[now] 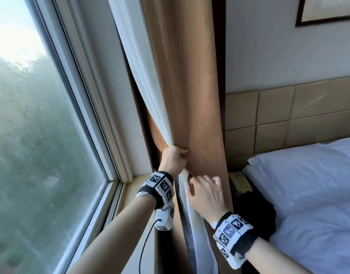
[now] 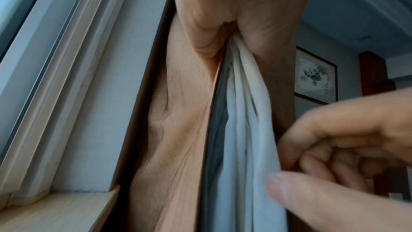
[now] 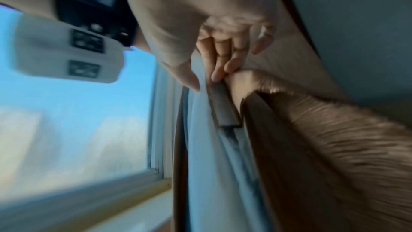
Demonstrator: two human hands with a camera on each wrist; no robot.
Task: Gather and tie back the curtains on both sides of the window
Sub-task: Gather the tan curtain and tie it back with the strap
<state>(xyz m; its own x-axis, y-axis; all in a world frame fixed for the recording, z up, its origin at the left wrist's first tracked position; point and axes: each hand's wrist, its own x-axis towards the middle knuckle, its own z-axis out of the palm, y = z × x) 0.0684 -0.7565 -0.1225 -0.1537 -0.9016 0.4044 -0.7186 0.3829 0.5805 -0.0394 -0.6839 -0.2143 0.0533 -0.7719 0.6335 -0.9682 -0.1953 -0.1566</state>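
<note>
Left hand (image 1: 173,158) grips the bunched tan woven curtain (image 1: 190,95) and white sheer lining (image 1: 148,86) beside the window frame (image 1: 95,99); right hand (image 1: 204,191), fingers loosely curled, touches the folds just below

Window (image 1: 41,125) left, curtains (image 1: 190,95) middle, bed (image 1: 308,184) right, sill (image 1: 134,186) below window.

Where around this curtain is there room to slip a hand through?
Free: the windowsill between window frame and tan curtain. Crowded: the gathered part, where the left hand grips the tan curtain and white sheer and the right hand reaches in just below.
</note>
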